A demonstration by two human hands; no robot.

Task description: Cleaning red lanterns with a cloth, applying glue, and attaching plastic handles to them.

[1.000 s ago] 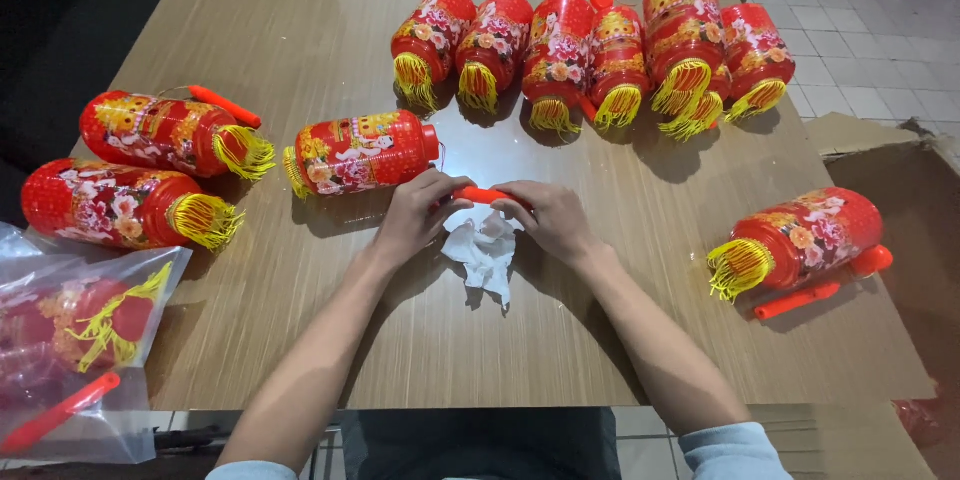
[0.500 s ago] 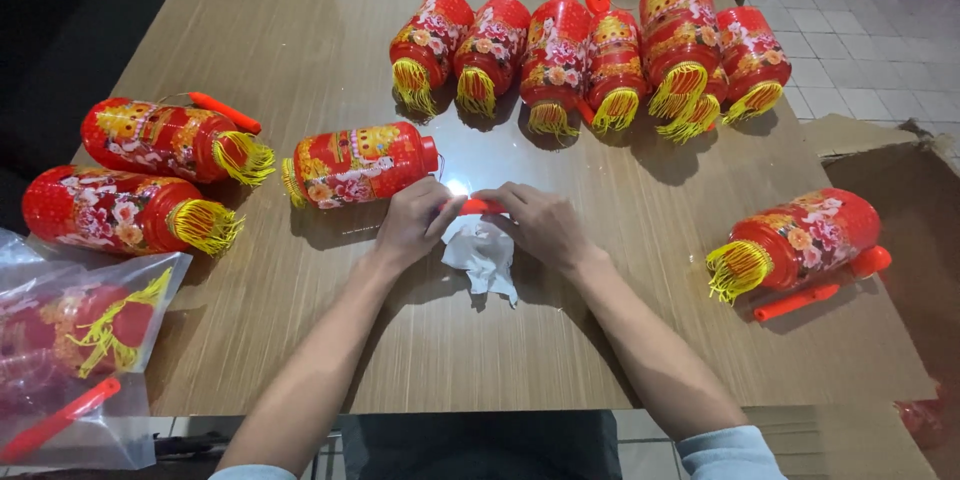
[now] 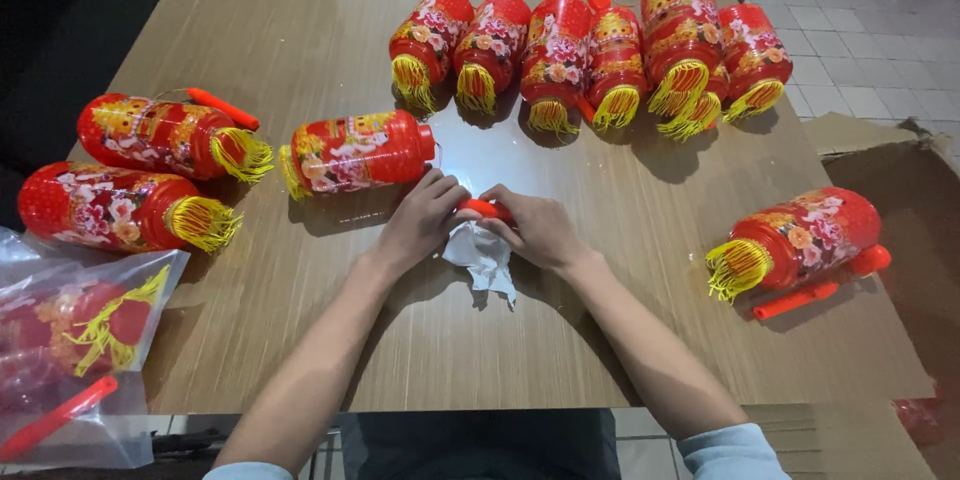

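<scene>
Both my left hand (image 3: 425, 215) and right hand (image 3: 535, 230) keep pinching the red handle stick (image 3: 483, 208) over the white tissue (image 3: 485, 258); the lantern (image 3: 355, 150) at 11 o'clock hasn't moved.

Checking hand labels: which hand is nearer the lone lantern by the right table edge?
Right. The right hand sits mid-table on the orange stick, on the lantern's side. The left hand is farther, beyond the right hand.
</scene>
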